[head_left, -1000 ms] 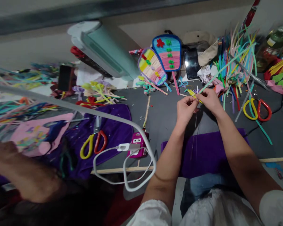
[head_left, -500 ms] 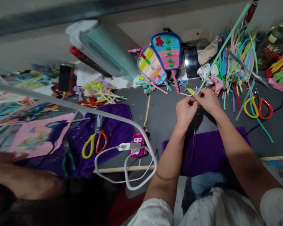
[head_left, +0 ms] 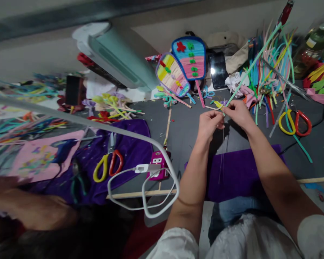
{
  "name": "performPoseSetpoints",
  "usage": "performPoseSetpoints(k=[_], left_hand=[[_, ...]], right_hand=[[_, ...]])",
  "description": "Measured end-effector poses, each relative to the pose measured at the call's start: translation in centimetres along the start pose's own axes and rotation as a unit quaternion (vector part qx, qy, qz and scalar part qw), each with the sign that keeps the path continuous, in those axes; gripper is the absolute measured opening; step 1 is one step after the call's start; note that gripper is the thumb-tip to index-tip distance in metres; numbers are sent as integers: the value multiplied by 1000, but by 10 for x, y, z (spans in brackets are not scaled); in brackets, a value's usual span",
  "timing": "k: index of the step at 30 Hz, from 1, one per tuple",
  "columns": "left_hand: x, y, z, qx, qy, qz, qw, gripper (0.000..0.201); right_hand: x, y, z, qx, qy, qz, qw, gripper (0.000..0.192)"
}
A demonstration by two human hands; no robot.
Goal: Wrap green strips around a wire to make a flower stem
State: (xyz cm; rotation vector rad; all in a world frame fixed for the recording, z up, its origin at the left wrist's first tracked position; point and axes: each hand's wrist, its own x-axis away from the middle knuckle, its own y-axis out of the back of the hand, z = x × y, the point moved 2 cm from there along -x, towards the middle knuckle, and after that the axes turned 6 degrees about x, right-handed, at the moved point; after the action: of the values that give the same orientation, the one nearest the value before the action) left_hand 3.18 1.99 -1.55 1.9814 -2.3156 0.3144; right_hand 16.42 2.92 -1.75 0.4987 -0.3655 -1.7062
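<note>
Cluttered grey floor (head_left: 189, 136) spreads before me, a purple cloth (head_left: 240, 172) below my wrists. My left hand (head_left: 209, 124) and right hand (head_left: 237, 112) meet, fingers pressed together pinching a long green pipe cleaner (head_left: 255, 59) slanting up-right; a thin wire (head_left: 223, 151) hangs below them.

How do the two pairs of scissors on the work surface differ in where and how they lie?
The left scissors lie on a purple cloth, far from the person's hands, with nothing lying over them. The right scissors lie on the bare grey surface, beside the pile of coloured strips, and a green strip crosses their handles. Both have one yellow and one red handle and lie untouched.
</note>
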Motion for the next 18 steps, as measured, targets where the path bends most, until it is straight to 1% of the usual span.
performPoseSetpoints(k=[4, 9, 14, 16, 18], left_hand=[[1, 0, -2, 19, 14, 3, 1000, 9], [0, 2, -1, 25, 12, 8, 1000, 9], [-3, 4, 1, 89, 42, 43, 994, 13], [-2, 4, 1, 109, 54, 49, 991, 15], [-1, 3, 0, 112, 53, 43, 991, 16]], right_hand=[[-2, -2, -5, -28, 9, 6, 1000, 22], [0, 1, 1, -13, 9, 4, 1000, 20], [1, 1, 5, -96, -7, 21, 995, 24], [0, 2, 6, -112, -12, 19, 993, 25], [0, 2, 6, -108, -7, 12, 994, 24]])
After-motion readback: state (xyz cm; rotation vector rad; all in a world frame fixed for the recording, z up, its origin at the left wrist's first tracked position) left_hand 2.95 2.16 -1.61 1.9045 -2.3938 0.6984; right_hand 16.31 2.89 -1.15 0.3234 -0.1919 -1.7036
